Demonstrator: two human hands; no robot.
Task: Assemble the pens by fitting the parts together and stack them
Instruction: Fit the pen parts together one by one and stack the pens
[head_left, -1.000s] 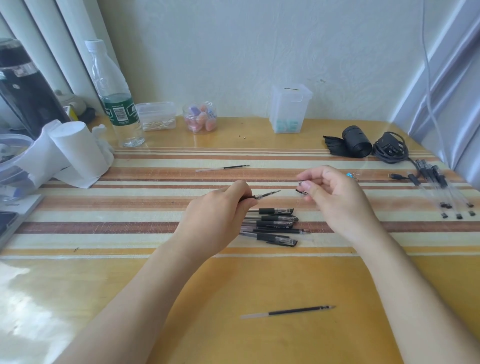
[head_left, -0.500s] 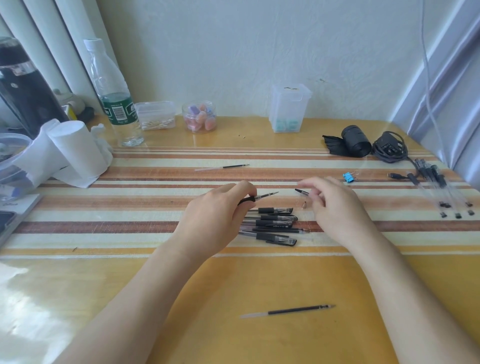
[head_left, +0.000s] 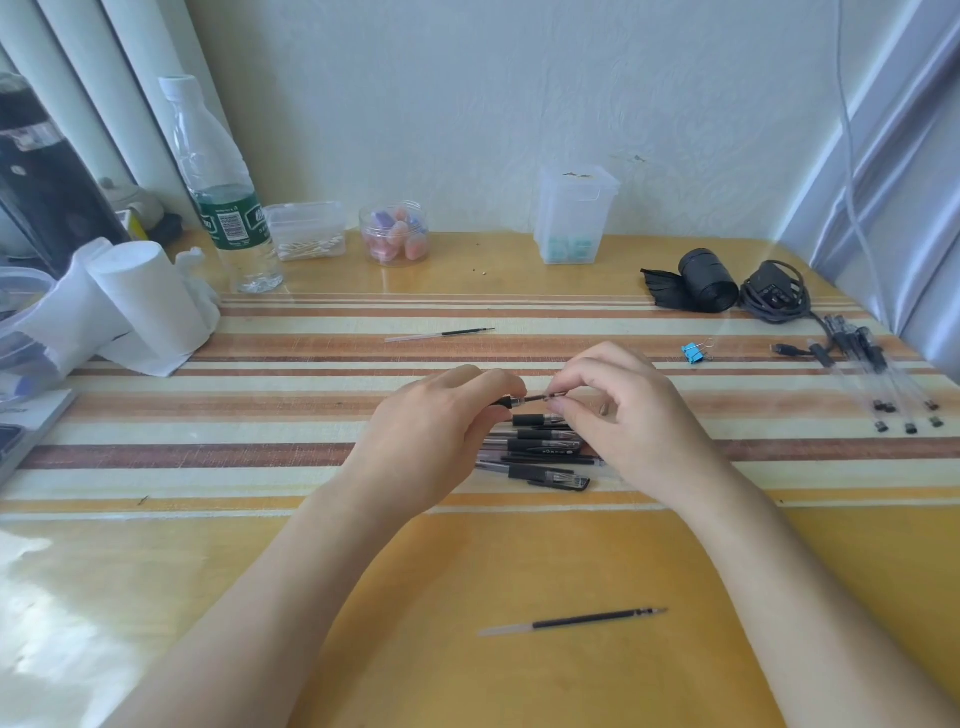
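Pinching: left hand (head_left: 436, 436), thumb and forefinger curled round the black grip end of a part-built pen (head_left: 522, 400), whose thin tip points right. Right hand (head_left: 628, 415), thumb and forefinger closed on a small dark piece (head_left: 555, 397) at that tip, too small to identify; remaining fingers loosely curled. The pen is held level, just above the stack of finished pens (head_left: 540, 457), which lies on the striped mat between the two wrists.

One refill (head_left: 571, 621) on the bare table (head_left: 363, 649), near edge. Second refill (head_left: 441, 334) beyond the hands. Blue binder clip (head_left: 692, 353), right of the hands. Clear empty barrels (head_left: 883, 384), far right. Black cable bundle (head_left: 774, 293) behind them.
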